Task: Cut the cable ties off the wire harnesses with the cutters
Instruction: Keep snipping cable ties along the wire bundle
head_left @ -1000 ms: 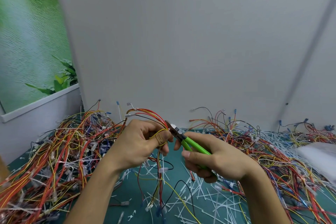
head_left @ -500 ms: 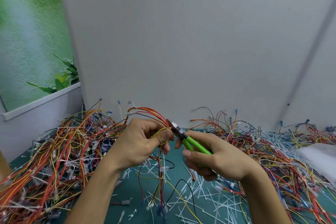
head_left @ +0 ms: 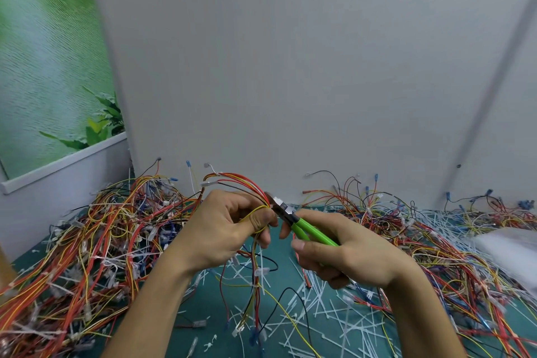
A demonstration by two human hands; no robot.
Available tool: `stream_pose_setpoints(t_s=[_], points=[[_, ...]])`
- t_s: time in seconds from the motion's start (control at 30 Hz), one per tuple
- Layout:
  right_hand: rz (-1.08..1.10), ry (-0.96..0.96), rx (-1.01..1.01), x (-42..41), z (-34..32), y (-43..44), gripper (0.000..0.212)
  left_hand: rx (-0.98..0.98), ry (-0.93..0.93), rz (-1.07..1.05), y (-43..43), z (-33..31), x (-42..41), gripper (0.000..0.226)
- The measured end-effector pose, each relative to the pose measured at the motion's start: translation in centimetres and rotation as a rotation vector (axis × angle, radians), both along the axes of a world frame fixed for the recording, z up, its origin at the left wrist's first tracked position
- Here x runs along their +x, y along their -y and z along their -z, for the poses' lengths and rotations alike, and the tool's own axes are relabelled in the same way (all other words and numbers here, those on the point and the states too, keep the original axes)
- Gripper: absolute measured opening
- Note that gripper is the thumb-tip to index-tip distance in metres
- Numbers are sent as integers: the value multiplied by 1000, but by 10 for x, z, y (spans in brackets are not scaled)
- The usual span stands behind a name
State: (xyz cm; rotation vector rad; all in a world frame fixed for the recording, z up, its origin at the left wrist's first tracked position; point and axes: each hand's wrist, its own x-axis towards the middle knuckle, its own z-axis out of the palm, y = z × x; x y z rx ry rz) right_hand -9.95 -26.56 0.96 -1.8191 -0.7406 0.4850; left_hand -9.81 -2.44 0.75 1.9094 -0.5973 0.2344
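Observation:
My left hand (head_left: 229,227) grips a wire harness (head_left: 241,184) of red, orange and yellow wires, which arcs up above the fist and hangs down below it toward the mat. My right hand (head_left: 345,250) holds green-handled cutters (head_left: 302,225). Their metal jaws point up-left and sit right at the wires beside my left thumb. The cable tie at the jaws is hidden by my fingers. A white tie (head_left: 261,272) shows on the hanging part of the harness.
A large heap of tangled harnesses (head_left: 87,256) lies on the left of the green mat (head_left: 209,317). More wires (head_left: 436,241) pile up on the right. Several cut white ties (head_left: 328,320) litter the mat in front. A white wall stands close behind.
Both hands keep their grips and stay nearly still. The view has shifted slightly.

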Motion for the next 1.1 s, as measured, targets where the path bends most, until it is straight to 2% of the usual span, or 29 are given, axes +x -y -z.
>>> stream_pose_setpoints(t_s=[0.3,0.53,0.77,0.93,1.0,1.1], points=[[-8,11,-23,-3,-2,1,30,25,27,-16,0,2,3,26],[-10,34,-38,-7,-8,5,31,27,60,-7,2,4,5,26],[5,-149,-20,-11,-12,7,27,50,134,-52,9,5,5,26],[31,-298,32,-14,-13,1,30,163,300,-165,15,6,4,24],[77,-274,21,-15,-11,-5,28,203,365,-224,18,7,5,29],[153,-114,-12,-15,-7,-14,18,196,416,-283,19,8,6,32]])
